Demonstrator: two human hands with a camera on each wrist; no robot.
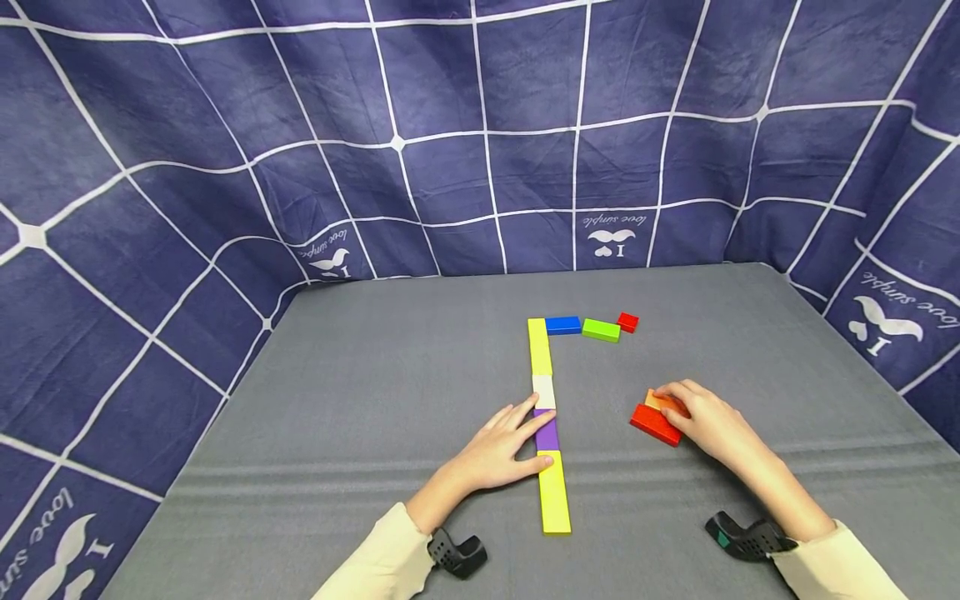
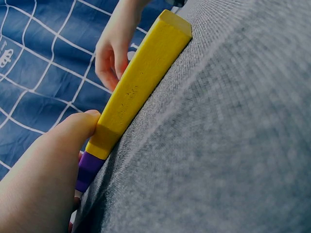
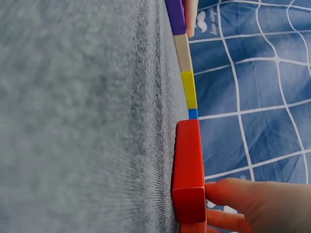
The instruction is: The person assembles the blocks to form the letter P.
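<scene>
My left hand (image 1: 493,454) rests with spread fingers on a straight row of blocks. Its fingertips touch near the white block (image 1: 544,393) and the purple block (image 1: 548,437), while the thumb touches the near yellow block (image 1: 555,500). A far yellow block (image 1: 540,346) tops the row. To the right, my right hand (image 1: 708,423) pinches an orange block (image 1: 653,401), partly hidden by its fingers. Against the near side of the orange block lies a longer red block (image 1: 655,425); in the right wrist view this red block (image 3: 188,155) stands in front of the thumb.
From the row's far end a blue block (image 1: 563,326) extends rightward. Beside it sit a green block (image 1: 601,331), slightly angled, and a small red block (image 1: 628,322). Grey cloth (image 1: 390,375) covers the table; a blue gridded curtain (image 1: 435,175) hangs behind and at the sides.
</scene>
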